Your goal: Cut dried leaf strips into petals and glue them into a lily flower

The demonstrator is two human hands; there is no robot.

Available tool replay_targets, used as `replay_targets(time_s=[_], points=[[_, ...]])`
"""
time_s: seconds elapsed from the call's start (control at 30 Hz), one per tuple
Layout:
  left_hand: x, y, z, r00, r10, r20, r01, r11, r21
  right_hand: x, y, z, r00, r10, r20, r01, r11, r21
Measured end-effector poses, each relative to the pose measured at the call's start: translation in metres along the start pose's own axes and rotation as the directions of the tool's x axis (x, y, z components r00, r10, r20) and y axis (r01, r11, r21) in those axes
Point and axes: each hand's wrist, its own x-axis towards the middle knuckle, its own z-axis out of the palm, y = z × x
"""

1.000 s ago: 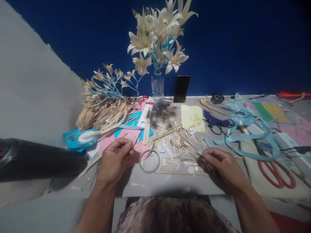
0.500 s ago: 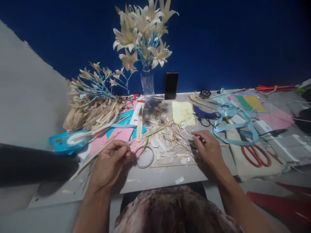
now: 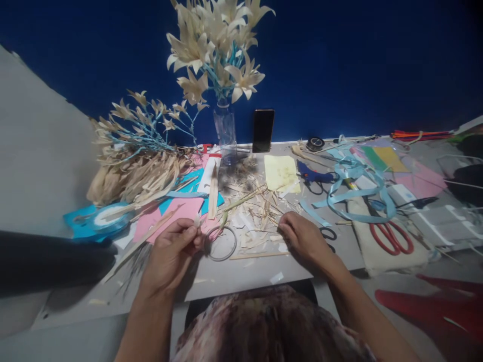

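My left hand (image 3: 175, 246) is closed in a pinch, with a small pale piece (image 3: 196, 219) poking up between thumb and fingers. Just right of it lies a round grey ring (image 3: 221, 243), like a roll of tape or a bangle. My right hand (image 3: 302, 239) rests low over the scraps, fingers bent together; whatever they pinch, if anything, is hidden. Dry husk scraps (image 3: 264, 206) are scattered between the hands. Black scissor handles (image 3: 328, 234) show beside my right wrist. A thin wooden strip (image 3: 258, 256) lies along the near side of the scraps.
A clear vase (image 3: 225, 133) of cream husk flowers (image 3: 215, 45) stands at the back beside an upright phone (image 3: 263, 130). Dried husks (image 3: 139, 176) are heaped left. To the right are a blue glue gun (image 3: 315, 173), light-blue ribbon (image 3: 362, 218) and red-handled scissors (image 3: 392, 239).
My right hand has moved left to the scraps, and its fingers have drawn together. The black scissor handles and a ribbon end now show. My left hand still pinches the pale piece.
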Motion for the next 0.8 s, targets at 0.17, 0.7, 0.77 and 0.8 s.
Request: replay_targets(time_s=[0.17, 0.7, 0.77, 0.8], points=[[0.004, -0.004, 0.001, 0.999, -0.02, -0.028, 0.021, 1.0, 0.008, -0.008, -0.002, -0.004, 0.998, -0.068, -0.018, 0.069, 0.992, 0.104], [-0.003, -0.008, 0.01, 0.998, -0.04, 0.052, 0.04, 0.999, -0.006, -0.011, -0.021, 0.016, 0.97, -0.168, 0.174, 0.184, 0.98, -0.082], [-0.007, -0.014, 0.015, 0.989, -0.108, 0.098, 0.109, 0.994, -0.005, -0.012, -0.017, 0.01, 0.975, -0.143, 0.169, 0.159, 0.984, -0.084], [-0.009, -0.018, 0.017, 0.98, -0.152, 0.126, 0.154, 0.988, -0.004, -0.013, -0.015, 0.008, 0.969, -0.163, 0.187, 0.183, 0.978, -0.097]])
